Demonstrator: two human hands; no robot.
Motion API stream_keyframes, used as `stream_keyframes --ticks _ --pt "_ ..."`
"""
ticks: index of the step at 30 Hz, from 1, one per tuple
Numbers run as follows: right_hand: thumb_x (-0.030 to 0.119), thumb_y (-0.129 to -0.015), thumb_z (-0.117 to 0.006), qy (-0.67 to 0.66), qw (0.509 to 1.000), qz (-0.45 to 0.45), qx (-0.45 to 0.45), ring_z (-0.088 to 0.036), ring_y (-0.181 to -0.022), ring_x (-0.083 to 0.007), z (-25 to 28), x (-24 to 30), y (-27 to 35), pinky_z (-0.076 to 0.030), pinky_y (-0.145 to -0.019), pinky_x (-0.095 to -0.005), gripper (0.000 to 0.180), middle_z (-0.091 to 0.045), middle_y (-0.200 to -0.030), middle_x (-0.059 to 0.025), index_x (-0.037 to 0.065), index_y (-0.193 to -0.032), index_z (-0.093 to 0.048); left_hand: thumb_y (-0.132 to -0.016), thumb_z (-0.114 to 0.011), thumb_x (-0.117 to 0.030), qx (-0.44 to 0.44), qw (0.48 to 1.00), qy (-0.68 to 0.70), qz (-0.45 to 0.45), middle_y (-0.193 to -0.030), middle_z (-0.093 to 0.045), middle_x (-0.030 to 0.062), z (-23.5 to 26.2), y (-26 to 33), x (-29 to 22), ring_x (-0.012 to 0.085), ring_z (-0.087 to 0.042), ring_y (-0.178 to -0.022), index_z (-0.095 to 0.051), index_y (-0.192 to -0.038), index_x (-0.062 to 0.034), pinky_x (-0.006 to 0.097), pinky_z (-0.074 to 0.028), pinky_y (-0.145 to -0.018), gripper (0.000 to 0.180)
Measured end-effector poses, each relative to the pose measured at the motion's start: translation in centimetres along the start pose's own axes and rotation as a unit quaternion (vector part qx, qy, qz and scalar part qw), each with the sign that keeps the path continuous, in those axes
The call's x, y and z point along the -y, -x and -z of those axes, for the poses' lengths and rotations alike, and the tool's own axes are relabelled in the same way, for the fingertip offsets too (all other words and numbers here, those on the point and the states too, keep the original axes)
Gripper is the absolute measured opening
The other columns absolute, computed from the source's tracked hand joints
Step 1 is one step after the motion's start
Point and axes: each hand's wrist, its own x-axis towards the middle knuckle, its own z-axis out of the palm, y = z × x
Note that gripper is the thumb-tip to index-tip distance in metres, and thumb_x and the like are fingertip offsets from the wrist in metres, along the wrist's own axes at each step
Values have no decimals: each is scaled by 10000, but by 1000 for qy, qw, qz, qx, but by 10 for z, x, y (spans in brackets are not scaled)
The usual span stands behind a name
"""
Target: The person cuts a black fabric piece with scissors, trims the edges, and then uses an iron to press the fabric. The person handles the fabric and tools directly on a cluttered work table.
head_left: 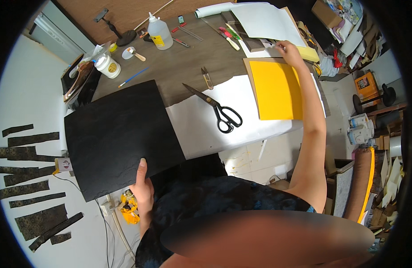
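Left hand (144, 191) holds black sheet (121, 134) — right hand (290, 52) (outstretched) by paper (269, 23).

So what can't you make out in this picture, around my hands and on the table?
All in the head view:
- Left hand: most of its fingers are hidden by the black sheet.
- Right hand: whatever its fingertips may hold is too small to tell.
- Yellow sheet: part of its right edge is hidden by the right forearm.
- Label on the squeeze bottle: print too small to read.
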Motion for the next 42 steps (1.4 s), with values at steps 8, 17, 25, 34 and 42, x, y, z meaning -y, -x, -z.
stream_keyframes --ticks 8,17,25,34,42 --pt "253 -897 -524 71 995 -72 12 -614 -902 -409 -96 144 -19 -505 -792 -470 304 -560 -1035 -261 -1 -1044 -602 -798 -665 48 18 1000 18 2 -1120 -585 83 22 5 -2 170 -561 -1010 -542 -1169 -1 272 -427 -924 394" --pt "249 -852 -571 170 980 -100 -27 -670 -825 -343 -139 167 -99 -537 -738 -408 255 -678 -865 -201 30 -847 -700 -794 -678 28 -16 1000 16 -3 -1126 -590 84 48 -42 -9 171 -564 -1003 -565 -1147 6 266 -431 -909 371" --pt "277 -841 -632 192 971 -131 57 -641 -925 -357 -183 109 -178 -520 -801 -435 296 -657 -968 -230 -5 -921 -675 -829 -653 -3 10 998 -47 -50 -1135 -576 80 56 -94 2 154 -543 -1025 -580 -1105 54 250 -398 -928 291" --pt "271 -950 -463 71 988 -89 -104 -647 -792 -307 -174 139 -160 -508 -740 -416 286 -661 -832 -160 30 -973 -615 -816 -638 46 64 987 143 -34 -1256 -519 119 34 -149 8 205 -541 -1120 -416 -1330 -19 338 -418 -1007 563" --pt "553 -988 -186 -677 691 -120 220 -390 -598 -93 -80 331 -14 -324 -553 -224 622 -463 -673 19 79 -828 -555 -782 -682 51 84 972 216 46 -1205 -555 101 22 -170 4 175 -575 -1060 -480 -1259 7 289 -450 -966 519"
